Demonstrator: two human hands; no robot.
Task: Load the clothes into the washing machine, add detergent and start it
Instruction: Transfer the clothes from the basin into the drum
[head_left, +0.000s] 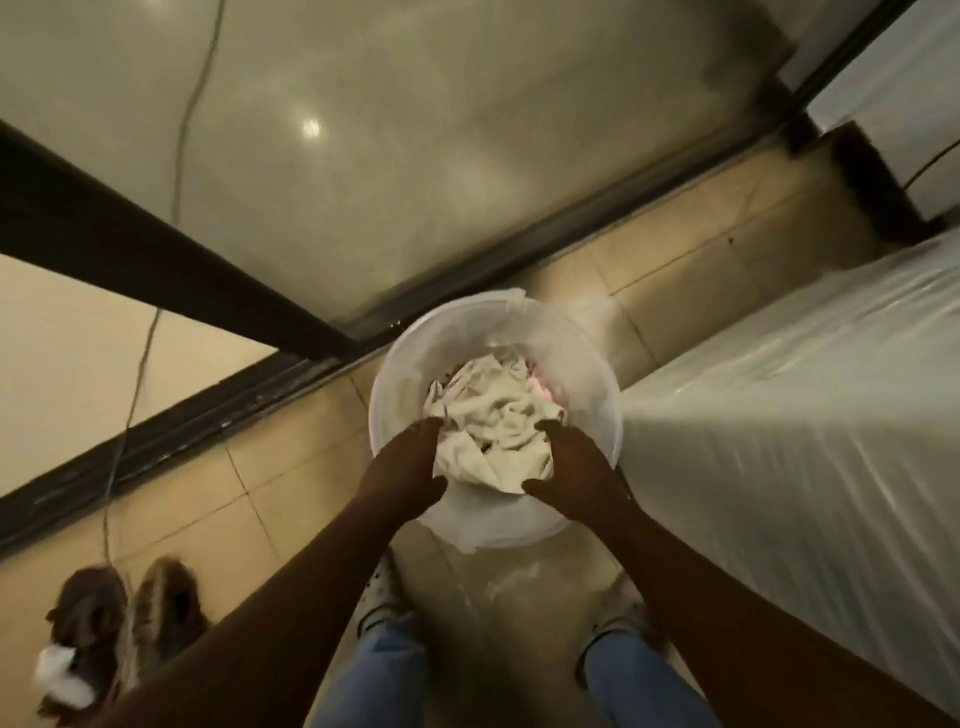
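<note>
Tiled floor (670, 291); both hands (410, 467) reach into unlabelled bucket (395, 374) of clothes (498, 415).

Crumpled off-white clothes (498, 421) with a pink scrap, heaped in a white round basin (395, 384)

Both bare arms reach forward and down from the near edge of the view, converging toward the middle of the scene, forearms straight and uncovered to the wrist. The left hand (410, 470) is turned palm inward, fingers pointing far and slightly curled, thumb spread toward the right. The right hand (571, 470) mirrors it a little apart, palm facing left, fingers loosely bent and thumb stretched toward the left hand; neither hand is closed into a fist.
</note>
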